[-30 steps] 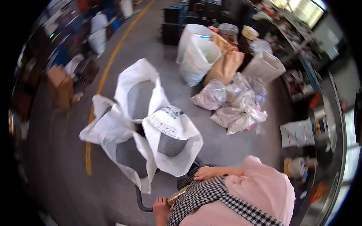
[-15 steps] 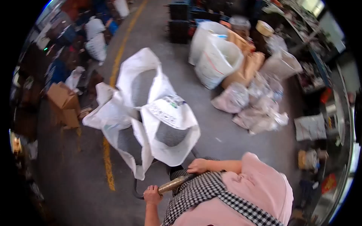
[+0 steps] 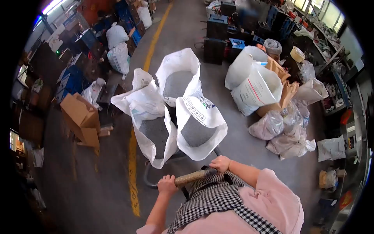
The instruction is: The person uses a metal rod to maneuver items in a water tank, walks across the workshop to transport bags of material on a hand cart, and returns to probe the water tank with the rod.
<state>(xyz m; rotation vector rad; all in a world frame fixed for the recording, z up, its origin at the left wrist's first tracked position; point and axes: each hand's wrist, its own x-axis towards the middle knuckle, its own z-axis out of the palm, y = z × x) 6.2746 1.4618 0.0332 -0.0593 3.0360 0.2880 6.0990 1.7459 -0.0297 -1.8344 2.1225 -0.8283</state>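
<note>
Both my hands are closed on the tape-wrapped handle (image 3: 191, 177) of a cart, whose dark tube bends forward under the load. My left hand (image 3: 167, 184) grips its left end, and my right hand (image 3: 220, 164) grips the right end. Ahead of the handle stand three open white sacks: a left sack (image 3: 147, 106), a back sack (image 3: 181, 61) and a right sack (image 3: 204, 110) with print on its folded rim. Grey granular material shows inside each one. The sacks hide most of the cart's base.
A yellow floor line (image 3: 133, 171) runs along the left. Beyond it sits an open cardboard box (image 3: 81, 119). On the right are white sacks (image 3: 249, 90) and filled plastic bags (image 3: 267, 125). Dark machines (image 3: 216, 33) stand farther up the aisle.
The view has tilted up and turned, bringing more of the far aisle into sight. Sacks and surroundings appear farther right in the picture. Both hands keep hold of the handle.
</note>
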